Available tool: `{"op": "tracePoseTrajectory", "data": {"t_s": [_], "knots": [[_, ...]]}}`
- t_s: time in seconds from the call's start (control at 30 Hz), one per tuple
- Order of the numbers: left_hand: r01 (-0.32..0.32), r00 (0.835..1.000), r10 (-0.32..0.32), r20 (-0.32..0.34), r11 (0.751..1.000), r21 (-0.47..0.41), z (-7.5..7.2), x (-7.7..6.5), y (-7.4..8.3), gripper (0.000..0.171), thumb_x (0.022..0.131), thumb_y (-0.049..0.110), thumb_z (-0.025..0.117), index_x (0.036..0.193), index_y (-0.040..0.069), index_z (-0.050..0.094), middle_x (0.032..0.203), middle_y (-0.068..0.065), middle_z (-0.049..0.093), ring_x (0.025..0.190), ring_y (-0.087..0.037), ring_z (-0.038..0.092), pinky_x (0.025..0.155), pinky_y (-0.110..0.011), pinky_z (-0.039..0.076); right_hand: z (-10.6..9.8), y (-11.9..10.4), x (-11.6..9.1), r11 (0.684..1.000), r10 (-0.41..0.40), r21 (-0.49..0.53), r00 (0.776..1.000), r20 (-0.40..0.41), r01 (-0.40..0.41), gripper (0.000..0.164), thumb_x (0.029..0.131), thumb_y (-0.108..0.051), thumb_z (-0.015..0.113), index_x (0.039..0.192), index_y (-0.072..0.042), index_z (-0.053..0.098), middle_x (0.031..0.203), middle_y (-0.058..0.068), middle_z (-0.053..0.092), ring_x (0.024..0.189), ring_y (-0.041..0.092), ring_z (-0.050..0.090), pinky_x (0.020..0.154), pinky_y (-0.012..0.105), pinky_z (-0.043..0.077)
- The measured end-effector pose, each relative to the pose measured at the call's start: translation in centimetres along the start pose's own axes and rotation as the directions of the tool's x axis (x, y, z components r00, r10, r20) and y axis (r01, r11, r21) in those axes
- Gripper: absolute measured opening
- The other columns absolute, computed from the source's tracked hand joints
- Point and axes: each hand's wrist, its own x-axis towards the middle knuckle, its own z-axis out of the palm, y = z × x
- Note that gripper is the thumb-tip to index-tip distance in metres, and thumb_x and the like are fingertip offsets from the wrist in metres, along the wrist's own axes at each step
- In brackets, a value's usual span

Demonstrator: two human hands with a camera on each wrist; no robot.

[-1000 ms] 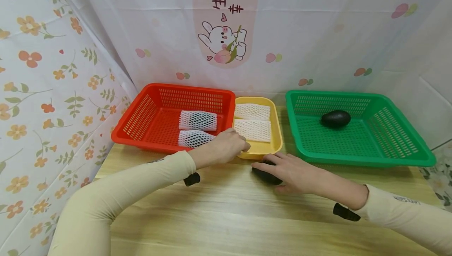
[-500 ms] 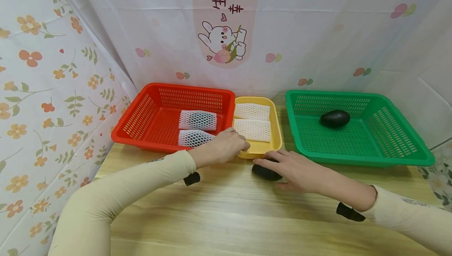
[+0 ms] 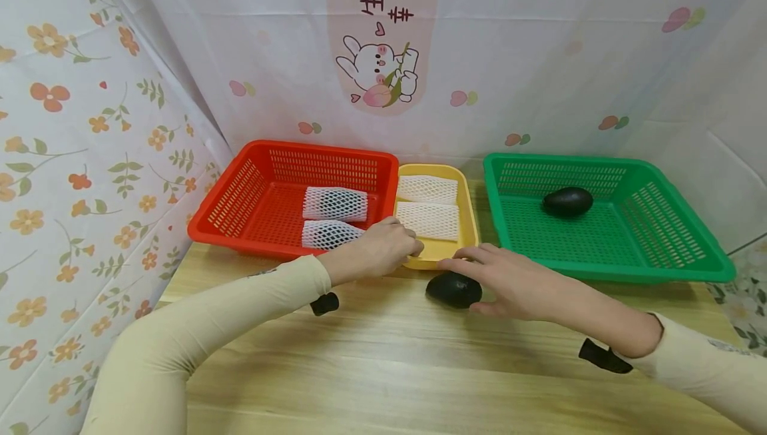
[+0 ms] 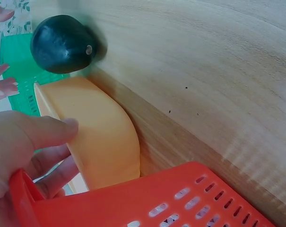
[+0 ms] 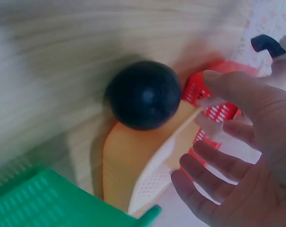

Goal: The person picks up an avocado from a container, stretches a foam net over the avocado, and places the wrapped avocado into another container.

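Observation:
My left hand (image 3: 383, 248) grips the near rim of the yellow tray (image 4: 105, 132), thumb outside and fingers inside, as the left wrist view shows. In that tray lie two white foam net sleeves (image 3: 427, 220). A dark avocado (image 3: 454, 290) rests on the wooden table just in front of the tray. Beside it, my right hand (image 3: 509, 282) has its fingers spread and holds nothing; the right wrist view shows the palm and a gap between fingers and avocado (image 5: 145, 95).
At left, the red basket (image 3: 240, 245) holds two dark things in white foam nets (image 3: 335, 204). The green basket (image 3: 611, 270) at right holds another avocado (image 3: 568, 202). A printed cloth (image 3: 515, 55) hangs behind, and floral cloth (image 3: 90, 155) hangs at left.
My right hand has let go of the avocado and drawn back to the right and slightly up, leaving it on the table. The left hand stays at the tray rim.

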Motion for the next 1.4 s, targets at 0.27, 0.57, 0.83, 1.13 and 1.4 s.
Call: {"op": "tracePoseTrajectory", "data": {"t_s": [0.27, 0.57, 0.83, 1.13, 1.4], "knots": [[-0.024, 1.0, 0.023, -0.017, 0.998, -0.053, -0.1, -0.3, -0.2, 0.029, 0.093, 0.02, 0.074, 0.121, 0.014, 0.071, 0.114, -0.002, 0.07, 0.106, -0.022, 0.061, 0.103, -0.038, 0.039, -1.3, 0.6, 0.1, 0.999, 0.039, 0.012, 0.999, -0.021, -0.039, 0.074, 0.078, -0.027, 0.091, 0.142, -0.01, 0.057, 0.128, 0.005, 0.061, 0.105, 0.023, 0.057, 0.082, 0.039, 0.055], [-0.061, 0.997, 0.056, -0.055, 0.994, -0.092, -0.5, -0.6, -0.3, 0.028, 0.094, 0.02, 0.074, 0.12, 0.011, 0.07, 0.112, -0.004, 0.069, 0.099, -0.021, 0.063, 0.1, -0.038, 0.044, -1.8, 1.0, 0.3, 0.998, 0.056, 0.001, 0.998, -0.022, -0.056, 0.072, 0.08, -0.029, 0.089, 0.142, -0.011, 0.057, 0.128, 0.007, 0.061, 0.107, 0.025, 0.059, 0.085, 0.041, 0.055], [-0.073, 0.997, 0.068, -0.038, 0.989, -0.131, -1.2, -0.1, -0.5, 0.031, 0.095, 0.024, 0.074, 0.122, 0.009, 0.069, 0.112, -0.006, 0.068, 0.094, -0.02, 0.064, 0.088, -0.035, 0.051, -1.5, 1.2, 0.2, 0.995, 0.091, 0.033, 0.996, 0.0, -0.091, 0.061, 0.083, -0.031, 0.086, 0.135, -0.01, 0.062, 0.127, 0.008, 0.062, 0.107, 0.025, 0.06, 0.087, 0.042, 0.055], [-0.014, 0.997, 0.026, 0.079, 0.989, -0.144, -3.9, 2.4, -0.7, 0.037, 0.097, 0.025, 0.071, 0.129, 0.008, 0.064, 0.119, -0.01, 0.063, 0.104, -0.023, 0.061, 0.09, -0.033, 0.052, -0.4, 1.3, -0.2, 0.993, 0.095, 0.074, 0.996, -0.003, -0.094, 0.05, 0.085, -0.027, 0.085, 0.128, -0.01, 0.065, 0.122, 0.006, 0.063, 0.103, 0.023, 0.06, 0.084, 0.04, 0.056], [0.053, 0.988, -0.043, 0.15, 0.996, -0.067, -5.1, 5.3, -1.5, 0.046, 0.095, 0.025, 0.074, 0.136, 0.01, 0.061, 0.127, -0.009, 0.063, 0.112, -0.025, 0.059, 0.097, -0.038, 0.049, 1.0, 1.4, -0.5, 0.994, 0.085, 0.069, 0.996, -0.018, -0.083, 0.052, 0.084, -0.026, 0.086, 0.128, -0.006, 0.066, 0.115, 0.007, 0.064, 0.097, 0.021, 0.061, 0.08, 0.037, 0.057]]}}
